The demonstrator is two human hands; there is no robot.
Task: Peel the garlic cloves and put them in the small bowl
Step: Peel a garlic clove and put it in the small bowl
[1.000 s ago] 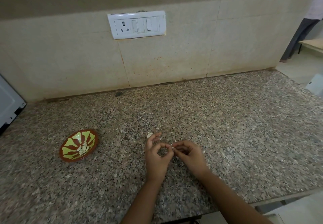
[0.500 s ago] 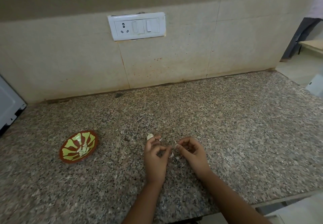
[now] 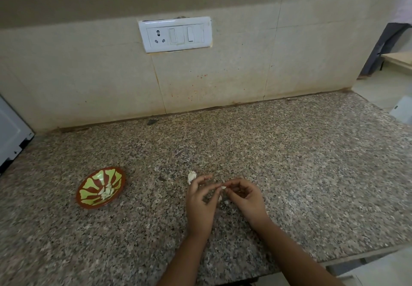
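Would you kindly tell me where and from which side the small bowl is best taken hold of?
Probably the left rim of the small bowl, pinched from above and the left: it sits upright, shallow and flared, so its rim stands free of the counter, and the peeled cloves lie toward its near right, leaving the left wall bare.

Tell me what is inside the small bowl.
The small bowl holds a few pale peeled cloves, lying toward its near right side. Their exact count is unclear, and the pattern beneath them is covered. Outside it, the left hand and right hand pinch a garlic clove.
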